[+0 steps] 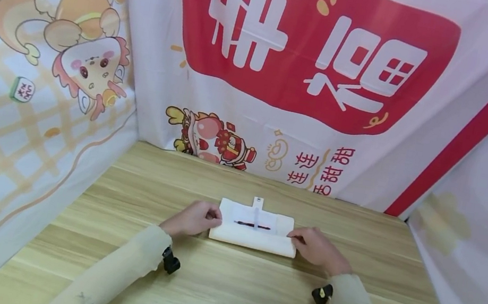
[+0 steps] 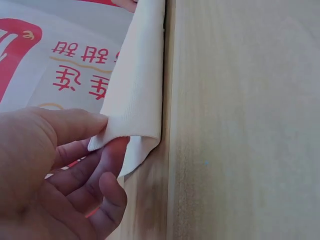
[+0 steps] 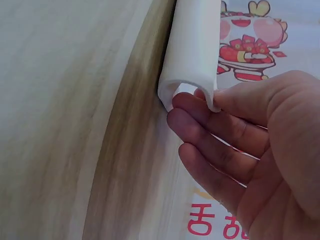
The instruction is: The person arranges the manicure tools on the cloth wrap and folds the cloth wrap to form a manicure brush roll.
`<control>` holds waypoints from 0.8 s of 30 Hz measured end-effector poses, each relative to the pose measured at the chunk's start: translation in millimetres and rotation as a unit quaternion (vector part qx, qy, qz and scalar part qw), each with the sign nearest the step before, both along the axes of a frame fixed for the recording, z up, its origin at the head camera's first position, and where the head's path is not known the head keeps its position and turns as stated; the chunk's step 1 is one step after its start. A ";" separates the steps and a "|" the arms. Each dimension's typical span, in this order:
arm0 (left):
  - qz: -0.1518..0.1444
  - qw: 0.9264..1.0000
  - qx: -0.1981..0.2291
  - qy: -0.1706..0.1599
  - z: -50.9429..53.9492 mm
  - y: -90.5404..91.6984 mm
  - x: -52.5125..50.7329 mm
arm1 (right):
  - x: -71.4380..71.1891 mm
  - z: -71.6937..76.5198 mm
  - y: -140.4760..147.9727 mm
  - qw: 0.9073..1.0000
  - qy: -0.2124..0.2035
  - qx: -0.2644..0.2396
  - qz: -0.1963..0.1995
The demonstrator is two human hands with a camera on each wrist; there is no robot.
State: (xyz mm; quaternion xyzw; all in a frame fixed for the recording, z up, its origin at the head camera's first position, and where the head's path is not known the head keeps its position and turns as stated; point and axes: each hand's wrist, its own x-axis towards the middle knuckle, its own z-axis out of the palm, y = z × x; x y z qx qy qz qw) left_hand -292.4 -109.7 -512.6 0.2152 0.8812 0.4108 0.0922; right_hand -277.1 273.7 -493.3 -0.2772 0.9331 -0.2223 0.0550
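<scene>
A white roll-up cloth case (image 1: 253,241) lies on the table, its near side curled over toward the far side. A thin dark red pen-like stick (image 1: 260,226) lies on its inner face, crossed by a pale strap; its exact kind is too small to tell. My left hand (image 1: 197,218) pinches the left end of the folded edge between thumb and fingers; the left wrist view shows this cloth edge (image 2: 135,95) close up. At the other end, my right hand (image 1: 317,246) pinches the same edge, with fingertips inside the curl (image 3: 192,55).
A strap tab with a metal snap (image 1: 258,200) sticks out from the case's far side. The wood-grain table (image 1: 229,300) meets a printed cloth wall (image 1: 147,120) at the back. More printed cloth hangs left (image 1: 55,152) and right (image 1: 479,223).
</scene>
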 end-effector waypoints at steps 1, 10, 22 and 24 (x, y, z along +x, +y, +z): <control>0.004 1.000 -0.006 0.003 -0.6 1.7 -1.8 | -1.4 -0.8 -0.1 1.000 -0.002 0.001 -0.004; -0.008 0.989 -0.113 0.099 -1.8 17.5 -5.9 | -5.5 -3.2 -7.6 0.998 -0.019 0.028 -0.056; -0.156 0.914 -0.267 0.265 8.9 42.6 39.5 | -2.3 -3.3 -16.7 0.994 0.006 0.060 -0.086; -0.171 0.907 -0.283 0.259 8.5 43.1 45.7 | -0.9 -0.5 -17.9 0.994 0.019 0.070 -0.077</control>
